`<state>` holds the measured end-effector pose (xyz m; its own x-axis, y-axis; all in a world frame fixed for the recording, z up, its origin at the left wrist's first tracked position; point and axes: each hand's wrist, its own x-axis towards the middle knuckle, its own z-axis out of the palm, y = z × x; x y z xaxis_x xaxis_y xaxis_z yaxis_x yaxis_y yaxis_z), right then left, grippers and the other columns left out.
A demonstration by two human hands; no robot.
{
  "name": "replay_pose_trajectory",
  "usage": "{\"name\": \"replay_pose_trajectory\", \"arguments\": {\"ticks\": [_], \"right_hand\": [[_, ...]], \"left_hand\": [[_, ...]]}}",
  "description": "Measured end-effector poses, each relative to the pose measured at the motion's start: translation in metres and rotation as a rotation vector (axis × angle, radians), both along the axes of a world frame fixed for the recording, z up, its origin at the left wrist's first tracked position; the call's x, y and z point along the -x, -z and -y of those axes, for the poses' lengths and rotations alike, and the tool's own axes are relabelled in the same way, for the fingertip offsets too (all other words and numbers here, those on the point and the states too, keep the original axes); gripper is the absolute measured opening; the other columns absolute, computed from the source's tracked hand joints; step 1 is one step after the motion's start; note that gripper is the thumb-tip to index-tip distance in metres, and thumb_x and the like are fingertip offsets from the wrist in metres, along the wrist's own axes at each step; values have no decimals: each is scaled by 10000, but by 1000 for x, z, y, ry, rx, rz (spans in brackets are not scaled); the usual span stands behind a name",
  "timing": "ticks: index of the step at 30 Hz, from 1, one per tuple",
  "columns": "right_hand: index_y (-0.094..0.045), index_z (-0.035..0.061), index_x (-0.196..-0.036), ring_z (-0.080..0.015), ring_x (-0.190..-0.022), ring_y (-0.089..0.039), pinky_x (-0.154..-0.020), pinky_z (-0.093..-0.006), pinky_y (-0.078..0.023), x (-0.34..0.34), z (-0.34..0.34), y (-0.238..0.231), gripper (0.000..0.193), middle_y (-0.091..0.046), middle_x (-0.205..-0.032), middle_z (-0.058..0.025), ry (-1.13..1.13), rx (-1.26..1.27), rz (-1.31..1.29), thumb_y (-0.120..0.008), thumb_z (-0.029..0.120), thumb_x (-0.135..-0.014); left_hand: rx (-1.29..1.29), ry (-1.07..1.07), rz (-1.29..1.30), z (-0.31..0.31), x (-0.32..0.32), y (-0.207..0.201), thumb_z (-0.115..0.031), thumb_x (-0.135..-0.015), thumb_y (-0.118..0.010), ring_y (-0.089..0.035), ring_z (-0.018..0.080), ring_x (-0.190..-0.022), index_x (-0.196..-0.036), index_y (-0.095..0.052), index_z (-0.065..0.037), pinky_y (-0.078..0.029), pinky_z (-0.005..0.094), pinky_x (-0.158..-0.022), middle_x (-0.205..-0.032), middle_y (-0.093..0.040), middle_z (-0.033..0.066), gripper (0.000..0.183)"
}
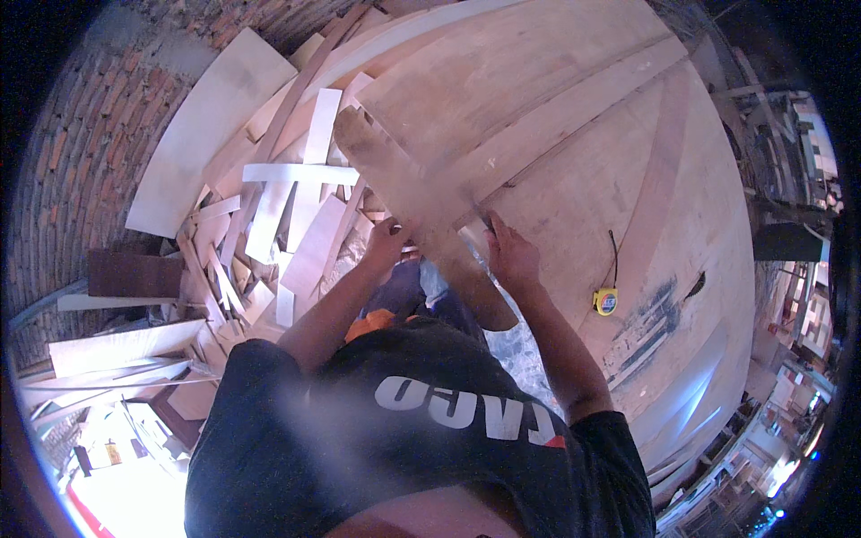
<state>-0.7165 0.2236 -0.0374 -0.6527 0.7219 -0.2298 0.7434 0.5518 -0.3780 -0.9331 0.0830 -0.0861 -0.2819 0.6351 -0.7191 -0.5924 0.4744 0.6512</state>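
Visibly, the right hand (513,254) pinches a dark object (488,224); the left hand (386,242) has an unclear grip.

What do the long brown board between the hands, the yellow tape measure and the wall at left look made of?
Board: likely wood or a wood panel; dull, unpainted-looking brown face, partly blurred.
Tape measure: case probably plastic, judging by its bright yellow colour; too small to judge gloss.
Wall: apparently rough, bare brick; reddish blocks show in courses.
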Motion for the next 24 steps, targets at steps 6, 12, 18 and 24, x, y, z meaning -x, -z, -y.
{"name": "replay_pose_trajectory", "arguments": {"ticks": [6, 12, 18, 24], "right_hand": [[-459, 150, -1383, -388, -759, -658, -655, -508, -517, 5, -21, 11, 439, -667, -890, -205, 143, -104, -6, -489, 287, -967], [-449, 154, -1388, -399, -722, -652, -632, -507, -512, 4, -49, -4, 436, -656, -807, -221, 367, -70, -137, -492, 267, -969], [-385, 170, -1430, -402, -735, -650, -639, -516, -511, 9, -48, -10, 476, -660, -849, -221, 268, -119, -177, -473, 263, -971], [-382, 161, -1430, -404, -732, -653, -646, -521, -513, 10, -49, -5, 474, -666, -869, -219, 300, -93, -187, -465, 258, -973]], "left_hand": [[16, 90, -16, -2, 8, -11, -383, -904, -657, -646, 221, -928, -1211, -517, 4, -559, 367, -756, -1068, -628, 119, 513], [22, 115, -23, -2, 10, -6, -418, -901, -649, -644, 236, -970, -1233, -513, 9, -565, 377, -795, -1112, -627, 127, 558], [10, 119, -2, -2, 11, -10, -411, -898, -656, -643, 246, -987, -1234, -518, 10, -566, 389, -816, -1130, -624, 135, 556], [-3, 96, 17, -2, 11, -17, -394, -892, -669, -636, 244, -1004, -1240, -515, -3, -562, 386, -826, -1146, -615, 131, 546]]}}
